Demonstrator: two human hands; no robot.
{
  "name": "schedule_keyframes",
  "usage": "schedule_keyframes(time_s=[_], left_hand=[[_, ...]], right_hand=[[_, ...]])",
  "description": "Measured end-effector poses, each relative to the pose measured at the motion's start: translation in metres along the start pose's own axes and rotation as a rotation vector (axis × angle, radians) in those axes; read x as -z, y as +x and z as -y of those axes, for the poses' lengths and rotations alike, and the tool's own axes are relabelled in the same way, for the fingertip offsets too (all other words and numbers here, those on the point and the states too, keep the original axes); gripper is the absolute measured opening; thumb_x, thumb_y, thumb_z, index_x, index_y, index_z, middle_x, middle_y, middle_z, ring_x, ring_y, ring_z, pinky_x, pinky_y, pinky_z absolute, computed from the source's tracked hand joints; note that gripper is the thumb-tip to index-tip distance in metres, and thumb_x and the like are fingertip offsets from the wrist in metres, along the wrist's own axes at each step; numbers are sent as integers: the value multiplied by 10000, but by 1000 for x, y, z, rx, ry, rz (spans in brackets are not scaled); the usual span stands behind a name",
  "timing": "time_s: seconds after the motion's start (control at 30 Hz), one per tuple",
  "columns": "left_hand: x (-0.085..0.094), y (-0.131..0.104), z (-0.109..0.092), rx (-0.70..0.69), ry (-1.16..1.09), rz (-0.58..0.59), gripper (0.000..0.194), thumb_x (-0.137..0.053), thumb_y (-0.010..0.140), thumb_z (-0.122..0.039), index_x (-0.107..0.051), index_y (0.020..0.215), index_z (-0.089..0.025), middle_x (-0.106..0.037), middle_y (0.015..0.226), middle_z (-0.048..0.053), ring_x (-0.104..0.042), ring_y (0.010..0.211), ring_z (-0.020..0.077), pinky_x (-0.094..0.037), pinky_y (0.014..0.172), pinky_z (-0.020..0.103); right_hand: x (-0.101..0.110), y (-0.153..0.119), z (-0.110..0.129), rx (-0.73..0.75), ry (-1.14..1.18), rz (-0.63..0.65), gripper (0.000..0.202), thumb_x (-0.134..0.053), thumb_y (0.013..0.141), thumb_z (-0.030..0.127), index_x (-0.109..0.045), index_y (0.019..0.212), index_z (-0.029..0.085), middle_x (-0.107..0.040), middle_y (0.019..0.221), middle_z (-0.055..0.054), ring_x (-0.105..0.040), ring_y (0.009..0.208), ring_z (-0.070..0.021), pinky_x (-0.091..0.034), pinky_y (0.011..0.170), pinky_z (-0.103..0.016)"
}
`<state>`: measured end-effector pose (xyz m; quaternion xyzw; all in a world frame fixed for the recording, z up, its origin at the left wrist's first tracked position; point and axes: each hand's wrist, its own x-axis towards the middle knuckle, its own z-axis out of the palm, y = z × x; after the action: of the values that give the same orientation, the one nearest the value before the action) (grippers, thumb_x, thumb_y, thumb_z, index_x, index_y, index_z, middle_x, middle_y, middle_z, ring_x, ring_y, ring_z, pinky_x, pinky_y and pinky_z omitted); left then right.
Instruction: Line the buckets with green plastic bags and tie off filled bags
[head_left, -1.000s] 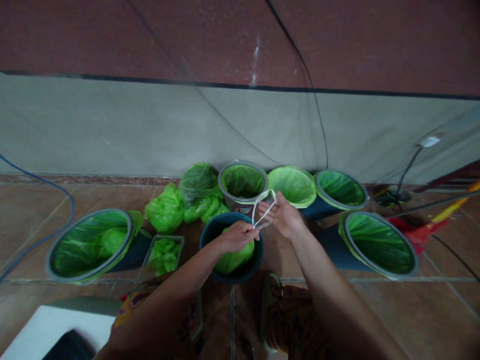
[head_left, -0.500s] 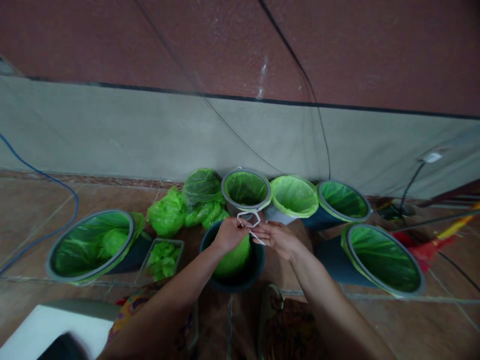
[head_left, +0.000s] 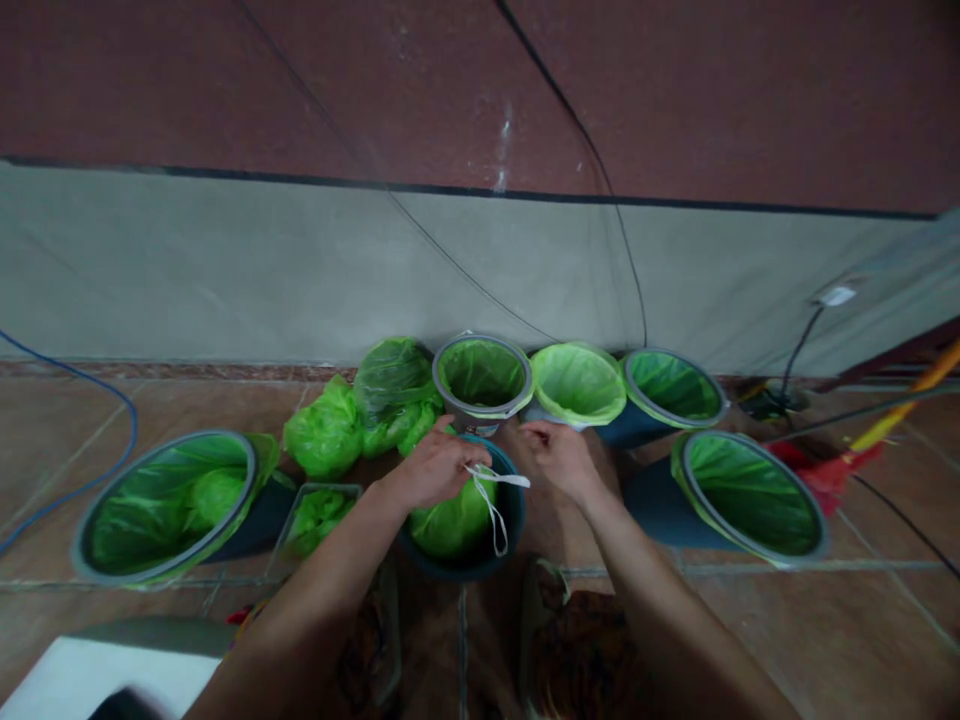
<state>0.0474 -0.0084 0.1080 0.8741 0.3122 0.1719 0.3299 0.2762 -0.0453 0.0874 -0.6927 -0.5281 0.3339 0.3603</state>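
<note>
My left hand [head_left: 444,468] is closed round the gathered neck of a green garbage bag [head_left: 454,522], over a dark teal bin [head_left: 513,520]. The full-looking bag sits inside that bin. A white drawstring [head_left: 496,490] comes out from under my fingers, with one end sticking out to the right and a loop dangling over the bag. My right hand [head_left: 561,458] is held to the right of the bin, apart from the bag and string. Its fingers are curled together, and nothing shows between them.
Bins lined with green bags stand around: a grey one [head_left: 484,412] behind, a pale-lined one [head_left: 581,415], and others at right [head_left: 701,520] and left [head_left: 251,470]. Green bags [head_left: 326,430] and a clear tub [head_left: 352,488] lie left. A blue cable [head_left: 133,420] crosses the tiles.
My hands were together at the drawstring, which was spread in a loop between them. Now they are apart, the right hand is off the string, and the string hangs from my left hand.
</note>
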Motion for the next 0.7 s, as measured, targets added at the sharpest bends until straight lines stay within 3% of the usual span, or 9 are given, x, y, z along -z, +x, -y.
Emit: schedule_keyframes(time_s=[0.1,0.17,0.33,0.47,0.6,0.7], left_hand=[[0,0,-1,-111,141,13,263,-573,755,-42,-725,808,-251,-721,733,-8,-651,753,173,-302,1118,413],[1,-1,-1,-177,265,5,218,-546,817,-69,-697,814,-227,-727,773,6,-658,780,176,-391,1014,378],[1,-3,-2,-261,470,-105,177,-515,944,-163,-688,916,-185,-745,871,47,-680,803,175,-485,764,292],[-7,-4,0,-296,519,-235,170,-535,960,-200,-700,992,-174,-752,974,67,-701,881,181,-521,766,288],[-13,-3,0,-287,501,-359,216,-514,968,-175,-700,1079,-172,-729,1035,80,-689,936,172,-528,796,272],[-15,-1,1,-236,490,-349,211,-507,981,-211,-712,1019,-175,-716,947,63,-677,859,160,-514,757,258]], right_hand=[[-33,-6,9,91,358,355,186,-612,767,303,-751,855,216,-758,867,-33,-671,815,-193,-515,771,-319],[-48,-7,12,56,500,441,182,-634,725,276,-746,848,200,-750,840,-25,-657,789,-175,-509,780,-312],[-45,-7,14,-90,595,461,225,-688,660,223,-747,876,198,-712,788,4,-598,719,-130,-466,731,-275],[-32,-9,17,-134,626,490,221,-730,663,258,-756,872,188,-688,749,10,-539,651,-99,-406,634,-237],[-27,-9,17,-159,633,483,287,-773,681,344,-768,921,186,-716,806,-13,-586,714,-115,-427,671,-246],[-29,-7,13,-83,570,426,247,-747,690,349,-759,875,187,-709,778,-10,-579,698,-125,-431,671,-261]])
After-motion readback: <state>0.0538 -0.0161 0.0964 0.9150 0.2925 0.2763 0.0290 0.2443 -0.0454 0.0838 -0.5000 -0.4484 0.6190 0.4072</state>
